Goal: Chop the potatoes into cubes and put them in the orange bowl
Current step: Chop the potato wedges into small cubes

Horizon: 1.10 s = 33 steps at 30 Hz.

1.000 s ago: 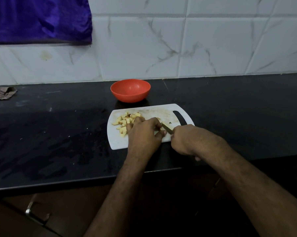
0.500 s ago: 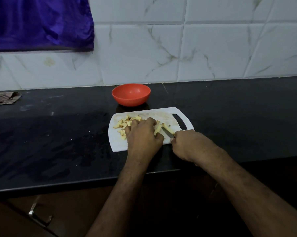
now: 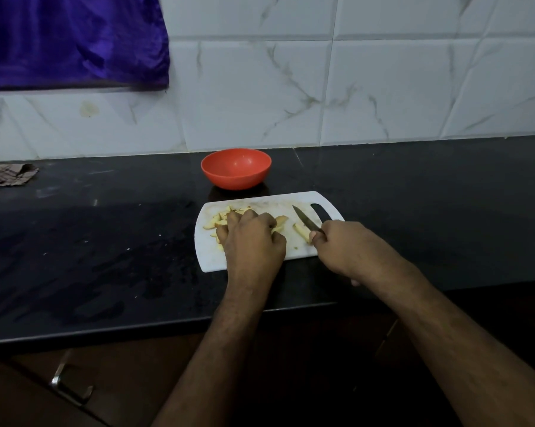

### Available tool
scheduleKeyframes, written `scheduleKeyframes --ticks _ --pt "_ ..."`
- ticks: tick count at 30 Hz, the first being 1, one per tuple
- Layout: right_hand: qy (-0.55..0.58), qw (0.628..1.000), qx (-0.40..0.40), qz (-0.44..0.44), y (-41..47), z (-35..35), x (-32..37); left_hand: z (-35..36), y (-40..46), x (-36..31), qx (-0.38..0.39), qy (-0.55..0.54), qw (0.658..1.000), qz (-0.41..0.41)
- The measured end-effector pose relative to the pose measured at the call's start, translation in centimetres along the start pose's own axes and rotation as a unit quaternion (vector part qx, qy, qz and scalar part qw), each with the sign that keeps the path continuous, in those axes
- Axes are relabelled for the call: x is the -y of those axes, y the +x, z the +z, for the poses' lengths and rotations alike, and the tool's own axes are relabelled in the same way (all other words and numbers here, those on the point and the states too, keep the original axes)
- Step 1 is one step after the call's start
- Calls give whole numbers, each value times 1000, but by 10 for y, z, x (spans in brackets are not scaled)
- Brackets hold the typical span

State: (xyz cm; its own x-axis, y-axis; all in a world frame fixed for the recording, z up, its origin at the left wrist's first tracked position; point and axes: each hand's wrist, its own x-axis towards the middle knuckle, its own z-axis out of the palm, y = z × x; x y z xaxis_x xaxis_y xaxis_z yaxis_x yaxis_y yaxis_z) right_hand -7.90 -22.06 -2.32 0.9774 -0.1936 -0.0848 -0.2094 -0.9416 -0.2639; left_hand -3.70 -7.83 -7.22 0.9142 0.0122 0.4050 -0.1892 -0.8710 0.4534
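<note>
On the white plastic cutting board (image 3: 247, 263), my left hand (image 3: 253, 238) curls over the pale yellow potato pieces (image 3: 220, 221), my right hand (image 3: 349, 251) grips a small steel-bladed knife (image 3: 306, 220), and the round orange plastic bowl (image 3: 236, 168) sits just behind the board.

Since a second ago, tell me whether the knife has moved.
Yes. The knife has swung right, off the potato pieces, toward the cutting board's handle slot.
</note>
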Motion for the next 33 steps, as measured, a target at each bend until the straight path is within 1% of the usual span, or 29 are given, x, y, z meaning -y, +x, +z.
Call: scheduleKeyframes --ticks 3,6,9,12,15,18,21,23,26,28,31,33 --pt "20 999 -38 -13 0 1 -10 1 0 -1 4 -8 1000 19" --pt "41 996 -81 -19 -3 7 -22 2 -1 -3 18 -17 997 78" --pt "96 989 -111 -24 -8 17 -30 3 -2 -5 37 1 992 120" --pt "126 985 -115 -23 -11 25 -33 4 -1 -4 37 1 992 124" --pt "118 986 -113 -29 -12 29 -34 3 -1 -4 35 3 992 118" --pt "133 977 -160 -42 -12 29 -40 3 0 -3 40 6 993 115" --pt "177 960 -211 -53 -7 26 -46 4 1 -3 67 13 987 144" --pt "204 955 -207 -67 1 24 -47 6 0 -4 95 28 978 183" --pt "221 959 -159 -74 18 26 -45 9 -3 -5 122 55 964 228" --pt "223 960 -147 -79 25 30 -43 10 -5 -5 118 59 964 231" --pt "210 959 -164 -94 26 36 -43 10 -5 -4 94 53 970 217" --pt "198 960 -170 -106 22 37 -44 10 -3 -5 94 54 974 201"
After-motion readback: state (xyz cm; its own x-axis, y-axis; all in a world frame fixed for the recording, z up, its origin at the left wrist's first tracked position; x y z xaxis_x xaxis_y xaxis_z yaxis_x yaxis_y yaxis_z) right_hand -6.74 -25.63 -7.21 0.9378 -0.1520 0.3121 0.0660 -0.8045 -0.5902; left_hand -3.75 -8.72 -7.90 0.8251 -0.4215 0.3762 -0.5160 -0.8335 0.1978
